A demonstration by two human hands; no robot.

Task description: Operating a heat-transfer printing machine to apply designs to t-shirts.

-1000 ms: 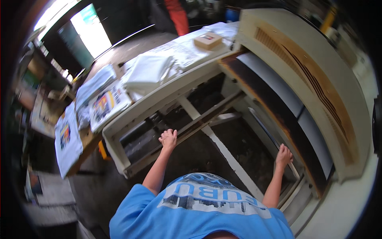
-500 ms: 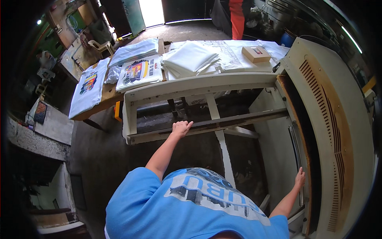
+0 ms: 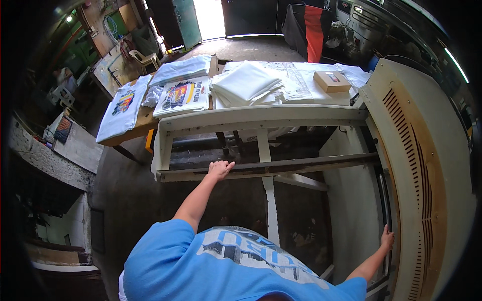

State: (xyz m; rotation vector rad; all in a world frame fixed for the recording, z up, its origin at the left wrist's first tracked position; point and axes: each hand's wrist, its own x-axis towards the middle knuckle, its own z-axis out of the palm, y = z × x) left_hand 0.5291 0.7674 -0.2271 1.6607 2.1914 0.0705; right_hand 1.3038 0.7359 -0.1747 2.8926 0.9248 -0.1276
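My left hand (image 3: pixel 221 169) is closed over the dark front rail (image 3: pixel 301 163) of a large off-white machine frame (image 3: pixel 261 115). Far to the right, my right hand (image 3: pixel 386 238) wraps round a long metal bar (image 3: pixel 385 200), which runs along the inner side of a raised off-white cover (image 3: pixel 442 150). This cover has rows of dark vent slots and a brown, stained strip. Inside the frame, a pale crossbar (image 3: pixel 271 210) shows, with dark floor below. A pale side panel (image 3: pixel 346 185) stands between the opening and the bar.
Behind the frame, a table (image 3: pixel 145 117) bears printed white shirts (image 3: pixel 183 96), a stack of folded white cloths (image 3: pixel 246 83) and a cardboard box (image 3: pixel 332 82). A plastic chair (image 3: pixel 144 59) stands beyond at the left. Off-white shelving (image 3: pixel 75 145) lies at the left.
My view has shifted a little. The dark gap beside the vented cover looks narrower, and my right hand appears slightly farther right with the bar. Both hands keep their grip.
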